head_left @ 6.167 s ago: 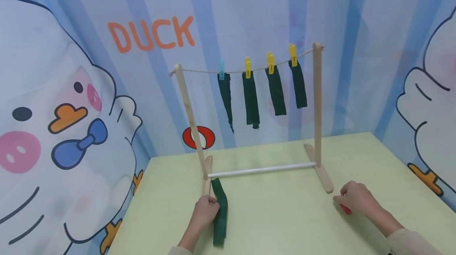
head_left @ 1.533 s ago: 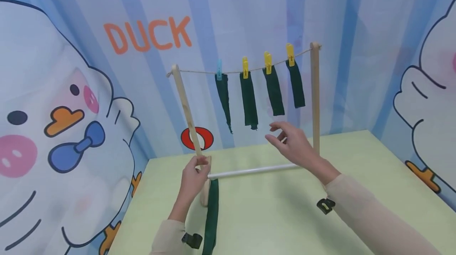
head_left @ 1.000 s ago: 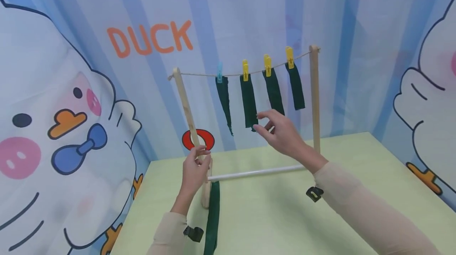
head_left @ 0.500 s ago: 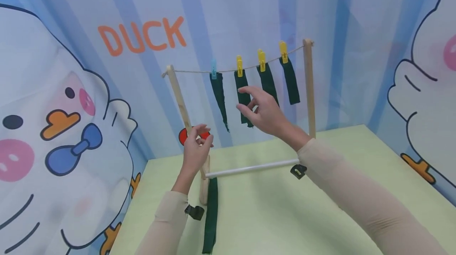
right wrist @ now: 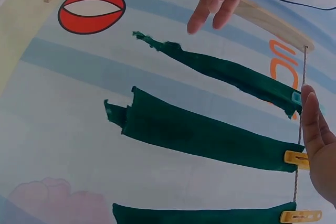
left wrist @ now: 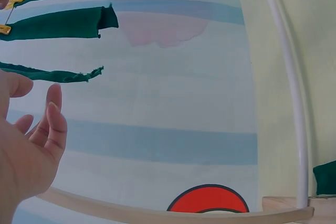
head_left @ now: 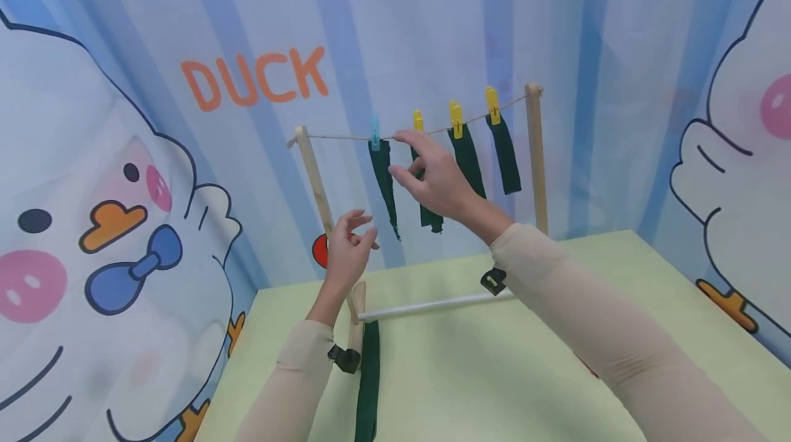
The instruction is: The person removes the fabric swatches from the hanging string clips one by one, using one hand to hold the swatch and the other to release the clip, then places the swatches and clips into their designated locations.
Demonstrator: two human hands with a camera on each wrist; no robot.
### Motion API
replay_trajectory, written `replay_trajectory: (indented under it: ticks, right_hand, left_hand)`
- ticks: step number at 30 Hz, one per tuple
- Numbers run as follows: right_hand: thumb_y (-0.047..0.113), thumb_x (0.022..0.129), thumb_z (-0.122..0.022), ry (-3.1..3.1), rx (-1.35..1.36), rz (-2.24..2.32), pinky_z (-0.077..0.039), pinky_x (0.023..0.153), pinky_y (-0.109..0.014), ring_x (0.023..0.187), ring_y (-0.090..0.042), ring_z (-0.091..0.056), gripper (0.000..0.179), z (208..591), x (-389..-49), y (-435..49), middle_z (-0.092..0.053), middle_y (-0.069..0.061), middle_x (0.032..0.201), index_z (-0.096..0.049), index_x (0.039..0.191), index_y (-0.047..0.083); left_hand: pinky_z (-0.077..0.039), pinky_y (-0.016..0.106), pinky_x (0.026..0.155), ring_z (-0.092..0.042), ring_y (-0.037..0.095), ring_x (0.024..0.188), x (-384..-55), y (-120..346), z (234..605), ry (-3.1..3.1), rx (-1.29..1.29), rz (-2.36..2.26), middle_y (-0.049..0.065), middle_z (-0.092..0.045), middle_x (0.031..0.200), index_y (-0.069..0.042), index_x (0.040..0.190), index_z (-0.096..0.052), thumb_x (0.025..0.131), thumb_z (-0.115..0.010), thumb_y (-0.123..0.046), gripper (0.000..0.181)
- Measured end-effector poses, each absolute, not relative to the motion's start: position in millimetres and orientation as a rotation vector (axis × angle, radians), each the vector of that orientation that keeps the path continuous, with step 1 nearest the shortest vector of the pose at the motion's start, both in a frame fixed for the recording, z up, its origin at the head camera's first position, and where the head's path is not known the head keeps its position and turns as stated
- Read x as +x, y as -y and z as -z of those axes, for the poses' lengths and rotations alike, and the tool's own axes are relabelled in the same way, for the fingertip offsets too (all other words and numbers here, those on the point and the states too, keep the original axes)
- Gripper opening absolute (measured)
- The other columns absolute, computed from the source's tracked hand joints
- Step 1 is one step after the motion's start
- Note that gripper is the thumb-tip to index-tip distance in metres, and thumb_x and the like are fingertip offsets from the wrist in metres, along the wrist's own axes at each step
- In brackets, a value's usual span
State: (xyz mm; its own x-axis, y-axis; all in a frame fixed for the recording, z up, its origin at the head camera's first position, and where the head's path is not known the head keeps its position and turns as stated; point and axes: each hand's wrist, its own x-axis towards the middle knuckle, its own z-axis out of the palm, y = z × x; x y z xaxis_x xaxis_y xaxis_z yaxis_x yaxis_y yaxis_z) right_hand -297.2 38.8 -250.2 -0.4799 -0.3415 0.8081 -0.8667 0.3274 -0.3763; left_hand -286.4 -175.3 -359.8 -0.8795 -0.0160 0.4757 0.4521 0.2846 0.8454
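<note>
Four strips is avoided here: several dark green cloth strips hang from a string line, pinned by clothespins. My right hand (head_left: 435, 178), fingers apart and holding nothing, is raised by the line between the light blue clothespin (head_left: 375, 133) and the nearest yellow clothespin (head_left: 418, 121). In the head view it covers part of the second strip (head_left: 430, 219). The narrow twisted strip (left wrist: 58, 74) hangs from the blue clothespin, close to my left hand (left wrist: 34, 150) in the left wrist view. That hand is also bare, fingers loosely bent, in front of the left wooden post (head_left: 313, 178).
Another green strip (head_left: 369, 387) lies on the pale table (head_left: 463, 373) beside the rack's left foot. A white rod (head_left: 432, 306) joins the posts low down. A red sliver (head_left: 587, 365) shows beside my right sleeve. The right post (head_left: 536, 160) stands beyond the hanging strips.
Earlier my left hand touched the strip on the table and my right held a red thing there. Both hands have since risen, bare, the right moving up and left to the line.
</note>
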Motion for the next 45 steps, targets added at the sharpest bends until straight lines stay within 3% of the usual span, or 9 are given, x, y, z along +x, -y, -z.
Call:
replay_trajectory:
  ticks: [4, 11, 18, 25, 30, 35, 39, 42, 45]
  right_hand:
    - [0.017, 0.098, -0.065, 2.044, 1.043, -1.072, -0.056, 0.073, -0.032, 0.075, -0.017, -0.065, 0.053, 240.4, -300.0, -36.8, -0.047, -0.014, 0.148, -0.046, 0.145, 0.002]
    - [0.02, 0.099, -0.064, 2.198, 1.023, -1.05, -0.056, 0.075, -0.031, 0.076, -0.017, -0.066, 0.063, 224.5, -305.3, -35.1, -0.04, -0.013, 0.154, -0.035, 0.153, 0.005]
    - [0.021, 0.101, -0.061, 2.271, 1.016, -1.13, -0.056, 0.071, -0.028, 0.073, -0.015, -0.068, 0.066, 212.3, -308.8, -23.4, -0.033, -0.012, 0.158, -0.027, 0.157, 0.009]
    - [0.028, 0.102, -0.06, 2.339, 0.978, -1.092, -0.055, 0.073, -0.029, 0.072, -0.014, -0.067, 0.07, 210.1, -316.8, -21.0, -0.027, -0.011, 0.161, -0.023, 0.158, 0.008]
    - [0.032, 0.103, -0.057, 2.366, 0.982, -1.171, -0.055, 0.073, -0.033, 0.076, -0.018, -0.069, 0.072, 206.7, -321.8, -18.4, -0.024, -0.011, 0.162, -0.018, 0.16, 0.01]
    - [0.032, 0.103, -0.056, 2.361, 0.998, -1.202, -0.053, 0.089, -0.037, 0.077, -0.021, -0.07, 0.074, 202.9, -323.3, -10.8, -0.024, -0.013, 0.162, -0.016, 0.159, 0.008]
    - [0.032, 0.103, -0.056, 2.341, 0.991, -1.232, -0.052, 0.091, -0.038, 0.075, -0.022, -0.069, 0.073, 200.2, -323.9, -7.5, -0.027, -0.014, 0.16, -0.017, 0.159, 0.007]
    - [0.032, 0.103, -0.056, 2.342, 0.974, -1.273, -0.053, 0.091, -0.036, 0.095, -0.025, -0.069, 0.071, 199.3, -322.8, -6.2, -0.031, -0.014, 0.159, -0.019, 0.159, 0.007]
    - [0.031, 0.104, -0.055, 2.34, 0.939, -1.338, -0.052, 0.093, -0.035, 0.121, -0.029, -0.059, 0.068, 199.3, -321.1, -4.9, -0.034, -0.014, 0.156, -0.022, 0.158, 0.007]
  left_hand:
    - [-0.049, 0.023, 0.058, -0.067, 0.016, 0.072, -290.7, 171.9, 355.8, 2.163, -0.412, 1.65, 0.007, -0.061, 0.132, -0.011, 0.141, -0.048, 0.1, -0.062, -0.019, 0.045]
    - [-0.052, 0.025, 0.063, -0.067, 0.033, 0.082, -298.3, 167.0, 346.7, 2.201, -0.421, 1.654, 0.006, -0.06, 0.132, -0.011, 0.142, -0.047, 0.099, -0.064, -0.024, 0.048]
    - [-0.056, 0.033, 0.08, -0.067, 0.033, 0.083, -305.5, 161.8, 339.6, 2.263, -0.449, 1.595, 0.008, -0.059, 0.136, -0.012, 0.145, -0.044, 0.099, -0.065, -0.026, 0.052]
    - [-0.049, 0.025, 0.06, -0.067, 0.027, 0.077, -311.6, 150.7, 332.0, 2.184, -0.412, 1.775, 0.009, -0.062, 0.13, -0.008, 0.14, -0.052, 0.099, -0.064, -0.027, 0.046]
    - [-0.047, 0.025, 0.058, -0.066, 0.022, 0.07, -316.1, 147.0, 327.3, 2.123, -0.411, 1.839, 0.01, -0.064, 0.125, -0.007, 0.137, -0.057, 0.1, -0.064, -0.022, 0.041]
    - [-0.048, 0.025, 0.058, -0.064, 0.014, 0.066, -318.7, 148.2, 329.0, 2.108, -0.41, 1.856, 0.011, -0.066, 0.121, -0.005, 0.134, -0.059, 0.101, -0.063, -0.022, 0.038]
    - [-0.049, 0.023, 0.058, -0.064, 0.013, 0.066, -319.6, 149.8, 330.6, 2.092, -0.388, 1.889, 0.012, -0.066, 0.121, -0.004, 0.135, -0.058, 0.101, -0.062, -0.022, 0.039]
    - [-0.049, 0.022, 0.057, -0.063, 0.013, 0.065, -320.2, 150.7, 332.0, 2.081, -0.37, 1.919, 0.012, -0.066, 0.119, -0.003, 0.133, -0.059, 0.1, -0.063, -0.02, 0.037]
    - [-0.048, 0.021, 0.056, -0.062, 0.013, 0.063, -320.2, 150.0, 332.6, 2.078, -0.378, 1.932, 0.013, -0.066, 0.116, -0.002, 0.129, -0.061, 0.099, -0.064, -0.018, 0.034]
